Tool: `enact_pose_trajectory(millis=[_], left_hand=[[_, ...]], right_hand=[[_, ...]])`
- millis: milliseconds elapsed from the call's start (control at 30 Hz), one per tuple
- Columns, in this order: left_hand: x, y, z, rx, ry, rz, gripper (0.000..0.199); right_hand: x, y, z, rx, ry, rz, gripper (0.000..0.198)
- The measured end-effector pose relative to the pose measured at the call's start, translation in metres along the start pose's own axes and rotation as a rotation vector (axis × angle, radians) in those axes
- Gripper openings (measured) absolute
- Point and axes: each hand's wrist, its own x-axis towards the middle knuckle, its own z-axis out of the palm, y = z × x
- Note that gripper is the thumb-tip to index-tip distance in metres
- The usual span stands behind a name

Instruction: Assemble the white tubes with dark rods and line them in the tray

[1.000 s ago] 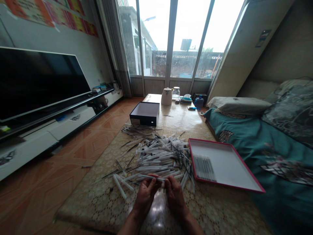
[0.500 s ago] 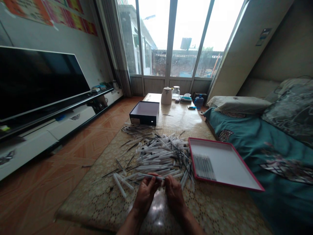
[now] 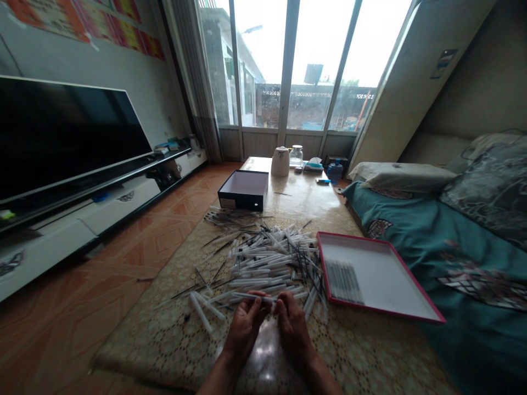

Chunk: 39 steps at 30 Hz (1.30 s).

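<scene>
My left hand (image 3: pixel 246 323) is closed around a slim pen (image 3: pixel 247 295) with a whitish barrel, which lies nearly level across the fingers. At its right end my right hand (image 3: pixel 293 325) pinches with thumb and fingers; the very tip is hidden there. Just beyond both hands spreads a heap of white pen barrels (image 3: pixel 261 269) mixed with thin dark refills (image 3: pixel 304 260). Two loose white barrels (image 3: pixel 201 314) lie left of my left hand. To the right, a red-rimmed box lid (image 3: pixel 391 280) holds a row of pens (image 3: pixel 343 281) side by side.
A dark open box (image 3: pixel 241 203) stands behind the heap on the patterned table (image 3: pixel 164 340). Farther back are a kettle (image 3: pixel 280 162), a glass jar (image 3: pixel 296 156) and a tissue pack (image 3: pixel 313 164). A sofa (image 3: pixel 411 219) borders the right side.
My right hand's fingers have shifted very slightly at the pen's right end. Otherwise the hands, the heap and the lid keep their places.
</scene>
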Motion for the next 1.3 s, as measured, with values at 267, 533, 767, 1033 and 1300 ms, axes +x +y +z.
enact_pose_trajectory(millis=[267, 533, 767, 1033, 1300], left_hand=[[0.0008, -0.001, 0.0004, 0.034, -0.004, 0.037, 0.023], [0.0016, -0.0029, -0.0013, 0.027, -0.036, 0.037, 0.02], [0.0021, -0.0022, -0.0037, 0.003, -0.006, 0.009, 0.022], [-0.0005, -0.0011, 0.0018, 0.036, -0.023, 0.035, 0.022], [0.0032, -0.0023, -0.0005, 0.098, -0.08, 0.05, 0.021]], right_hand=[[-0.0005, 0.0026, -0.0001, -0.044, -0.004, 0.006, 0.036], [-0.0005, 0.0032, 0.0006, -0.036, -0.016, -0.013, 0.034], [0.0, 0.0024, -0.0001, -0.035, -0.014, 0.007, 0.034], [-0.0008, 0.0096, 0.0019, -0.059, 0.015, -0.031, 0.034], [0.0002, 0.0001, 0.0013, -0.084, 0.013, -0.22, 0.033]])
